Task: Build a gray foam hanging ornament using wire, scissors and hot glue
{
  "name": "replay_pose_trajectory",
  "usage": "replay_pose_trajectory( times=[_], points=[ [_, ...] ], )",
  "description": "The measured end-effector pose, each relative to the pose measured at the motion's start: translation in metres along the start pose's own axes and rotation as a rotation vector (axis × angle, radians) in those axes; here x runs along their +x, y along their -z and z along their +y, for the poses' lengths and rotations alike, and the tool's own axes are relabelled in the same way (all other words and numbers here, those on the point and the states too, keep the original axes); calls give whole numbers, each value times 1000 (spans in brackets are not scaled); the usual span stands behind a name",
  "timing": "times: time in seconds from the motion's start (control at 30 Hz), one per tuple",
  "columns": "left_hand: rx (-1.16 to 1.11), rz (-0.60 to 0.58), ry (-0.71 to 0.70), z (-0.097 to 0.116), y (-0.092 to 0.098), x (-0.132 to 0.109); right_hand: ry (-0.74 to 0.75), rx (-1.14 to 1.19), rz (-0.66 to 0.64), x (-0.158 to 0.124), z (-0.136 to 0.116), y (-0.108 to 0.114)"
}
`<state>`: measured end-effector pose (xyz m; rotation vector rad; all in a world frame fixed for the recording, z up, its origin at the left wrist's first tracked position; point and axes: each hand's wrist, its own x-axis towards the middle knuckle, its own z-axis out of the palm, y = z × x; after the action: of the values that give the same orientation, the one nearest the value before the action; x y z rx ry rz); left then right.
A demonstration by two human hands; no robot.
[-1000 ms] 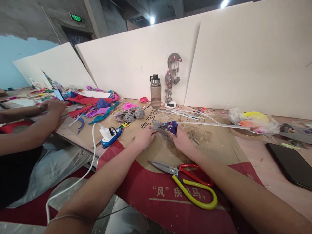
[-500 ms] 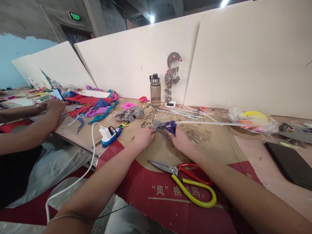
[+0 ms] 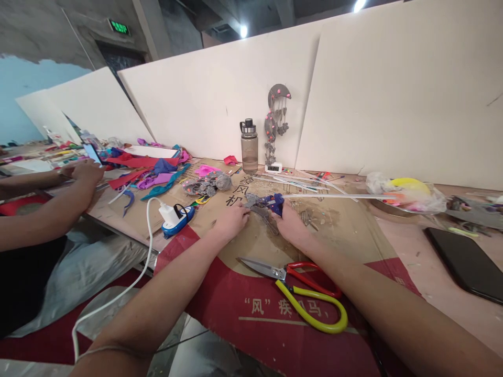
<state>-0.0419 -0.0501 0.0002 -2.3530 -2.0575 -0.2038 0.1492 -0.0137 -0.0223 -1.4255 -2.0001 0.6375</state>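
Note:
My right hand (image 3: 290,220) is wrapped round a dark blue glue gun (image 3: 274,203), from whose back a long white glue stick (image 3: 334,196) sticks out to the right. The gun's front end meets a grey fuzzy piece (image 3: 255,201), which my left hand (image 3: 233,220) pinches at its left side. Grey strands hang from this piece over the cardboard (image 3: 346,230). Nearer to me lie large scissors (image 3: 314,293) with one red and one yellow handle, blades slightly apart or closed, I cannot tell.
A water bottle (image 3: 249,149) stands by the white board, beside a grey hanging moon ornament (image 3: 279,97). At left are a power strip (image 3: 178,222), a grey yarn bundle (image 3: 204,184) and a person's hands (image 3: 84,170). A phone (image 3: 463,264) and a bowl (image 3: 393,210) lie right.
The view has shifted very slightly. Both hands keep their hold on the glue gun and the grey piece, with no clear movement.

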Motion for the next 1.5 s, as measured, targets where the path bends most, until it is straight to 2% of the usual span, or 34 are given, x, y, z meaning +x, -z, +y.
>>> replay_pose_trajectory(
  times=[0.13,0.4,0.67,0.93,1.13,1.3,1.5],
  points=[
    [-7,6,-9,-2,-3,1,6,38,8,-1,-2,2],
    [-18,18,-6,-4,-7,3,9,-38,7,0,-1,0],
    [-19,14,10,-2,-3,1,42,-12,-6,0,-1,2],
    [9,20,-12,-1,-1,0,-18,-55,-12,1,-1,1],
    [1,7,13,-1,-2,1,30,-45,-1,0,-1,1],
    [6,7,9,0,-1,0,-12,-58,2,1,0,0],
    [2,10,-1,-1,-2,0,33,-45,-7,2,0,-1]
  ],
)
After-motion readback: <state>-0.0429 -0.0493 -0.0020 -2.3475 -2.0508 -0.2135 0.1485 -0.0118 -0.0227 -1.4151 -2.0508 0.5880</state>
